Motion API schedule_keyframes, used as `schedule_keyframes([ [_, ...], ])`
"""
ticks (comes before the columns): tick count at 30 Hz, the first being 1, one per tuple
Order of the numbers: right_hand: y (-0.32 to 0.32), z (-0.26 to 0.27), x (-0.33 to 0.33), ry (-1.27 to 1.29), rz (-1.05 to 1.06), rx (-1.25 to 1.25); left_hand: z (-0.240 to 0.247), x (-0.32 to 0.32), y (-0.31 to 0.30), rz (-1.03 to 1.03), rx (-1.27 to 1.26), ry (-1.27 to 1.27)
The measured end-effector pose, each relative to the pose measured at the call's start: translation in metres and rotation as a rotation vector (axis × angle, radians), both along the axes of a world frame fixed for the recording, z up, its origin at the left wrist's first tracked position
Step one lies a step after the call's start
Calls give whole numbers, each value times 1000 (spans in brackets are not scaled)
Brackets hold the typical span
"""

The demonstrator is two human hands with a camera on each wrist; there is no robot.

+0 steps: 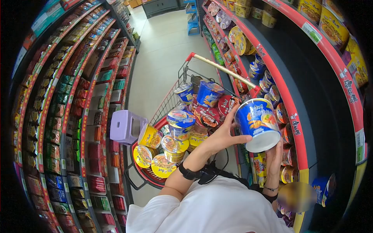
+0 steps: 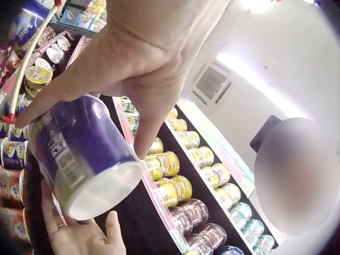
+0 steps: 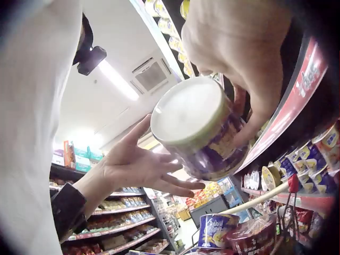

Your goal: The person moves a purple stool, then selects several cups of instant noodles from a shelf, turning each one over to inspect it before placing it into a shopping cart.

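A blue instant-noodle cup (image 1: pixel 256 122) is held tilted in front of the right-hand shelf, its white base toward me. My left hand (image 1: pixel 225 136) touches its left side with straight fingers, thumb near the base rim. My right hand (image 1: pixel 275 155) comes up from below and holds the cup's right side. In the left wrist view the left hand (image 2: pixel 133 69) spans the cup (image 2: pixel 79 154) with thumb and forefinger, and the right palm (image 2: pixel 79 236) lies under it. The right wrist view shows the right hand (image 3: pixel 244 48) curled round the cup (image 3: pixel 204 133), with the left hand (image 3: pixel 143 170) spread beside it.
A red shopping cart (image 1: pixel 155 120) piled with several noodle cups stands just ahead, its handle (image 1: pixel 221 70) close to the cup. A purple stool (image 1: pixel 126 126) sits beside the cart. Stocked shelves (image 1: pixel 77 97) line the left; the red-edged shelf (image 1: pixel 287 101) holds more cups. The aisle floor (image 1: pixel 163 50) runs ahead.
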State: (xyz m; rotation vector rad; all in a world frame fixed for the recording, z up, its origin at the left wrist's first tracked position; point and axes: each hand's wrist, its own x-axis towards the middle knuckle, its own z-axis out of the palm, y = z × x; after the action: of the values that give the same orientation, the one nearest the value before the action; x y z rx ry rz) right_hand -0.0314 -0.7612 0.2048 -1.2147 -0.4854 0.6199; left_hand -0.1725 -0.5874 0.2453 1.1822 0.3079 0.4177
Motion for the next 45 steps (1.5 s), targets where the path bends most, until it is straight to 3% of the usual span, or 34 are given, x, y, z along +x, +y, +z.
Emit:
schedule_keyframes([
  [3,11,2,0,-18,80,60,0,-6,2,43,93,-44],
  [5,18,3,0,-139,105,24,4,-14,6,-91,-332,116],
  [7,26,5,-2,-199,151,-3,-8,-15,4,-12,-258,119],
  [9,35,8,-6,-315,216,-54,-26,-16,8,258,131,32],
  [10,40,11,-7,-354,240,-76,-27,-21,12,306,186,57],
  [13,59,11,-19,-342,332,-145,-11,-37,19,342,162,41],
  [18,88,-6,-26,-566,394,-271,-14,-63,35,455,171,157],
  [22,126,-11,-43,-349,543,-162,-16,-84,56,617,358,183],
  [23,134,-7,-47,-385,574,-181,-15,-86,63,638,270,62],
  [25,149,-15,-57,-443,585,-177,-44,-97,96,812,456,116],
  [27,167,-30,-66,-470,637,-149,-48,-109,126,989,729,361],
  [28,173,-40,-70,-502,659,-188,-56,-112,143,1044,678,313],
  [31,185,-67,-84,-630,687,-252,-78,-121,189,1264,928,542],
  [33,185,-83,-89,-751,745,-216,-105,-127,217,1228,909,583],
  [41,167,-94,-85,-701,844,-280,-209,-123,272,878,800,679],
  [43,163,-92,-81,-602,814,-327,-206,-125,273,868,805,635],
  [45,159,-89,-77,-601,792,-328,-197,-127,276,865,614,637],
])
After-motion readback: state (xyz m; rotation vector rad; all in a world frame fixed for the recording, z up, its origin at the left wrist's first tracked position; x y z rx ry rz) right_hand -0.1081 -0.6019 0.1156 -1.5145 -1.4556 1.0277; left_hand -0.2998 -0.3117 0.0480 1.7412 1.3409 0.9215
